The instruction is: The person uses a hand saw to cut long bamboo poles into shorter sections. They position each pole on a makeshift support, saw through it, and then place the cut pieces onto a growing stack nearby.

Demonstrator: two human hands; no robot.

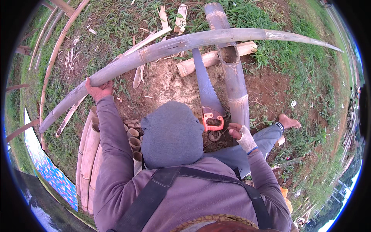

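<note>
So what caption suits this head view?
Left hand steadies a long bamboo pole while right hand rests beside an orange-handled handsaw.

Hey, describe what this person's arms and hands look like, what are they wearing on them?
Both arms are covered to the wrist by long, loose, greyish-purple sleeves. The left hand is bare. The right hand wears a white knitted work glove with a blue-edged cuff; its fingertips look uncovered. Dark straps cross the shoulders.

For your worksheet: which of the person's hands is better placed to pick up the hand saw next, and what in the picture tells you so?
Probably the right hand: it hovers beside the orange handle of the hand saw. The left hand is far off, gripping the long bamboo pole.
</note>
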